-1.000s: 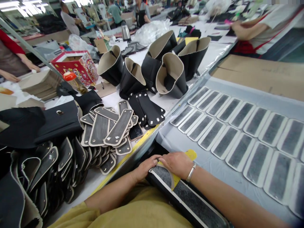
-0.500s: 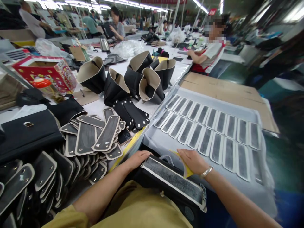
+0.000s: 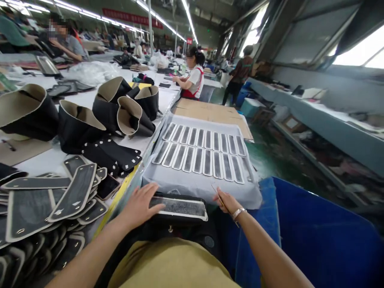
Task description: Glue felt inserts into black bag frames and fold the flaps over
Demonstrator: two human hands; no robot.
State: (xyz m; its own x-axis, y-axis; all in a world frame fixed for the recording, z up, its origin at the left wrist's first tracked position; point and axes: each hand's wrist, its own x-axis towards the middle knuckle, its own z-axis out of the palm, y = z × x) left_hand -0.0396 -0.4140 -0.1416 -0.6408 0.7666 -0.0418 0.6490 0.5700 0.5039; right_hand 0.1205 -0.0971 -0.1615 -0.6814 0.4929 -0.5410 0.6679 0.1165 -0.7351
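Note:
My left hand, fingers spread, lies on the left end of a dark grey panel with a pale border. That panel sits on the top of a black bag piece in front of my body, which has a small metal stud on its front. At the panel's right, my right hand pinches a thin yellow sheet, seen nearly edge-on and apart from the panel. Beyond both hands, similar pale-edged strips lie in two rows on a white-covered board.
A pile of grey panels with metal studs covers the left table, near black strips with white tabs and open black bag bodies. A blue bin stands at right. A co-worker sits farther along.
My view has swung right. The left hand has slid onto the panel's end with fingers spread. My right hand, with the yellow sheet, has moved off to the panel's right; the sheet has turned edge-on.

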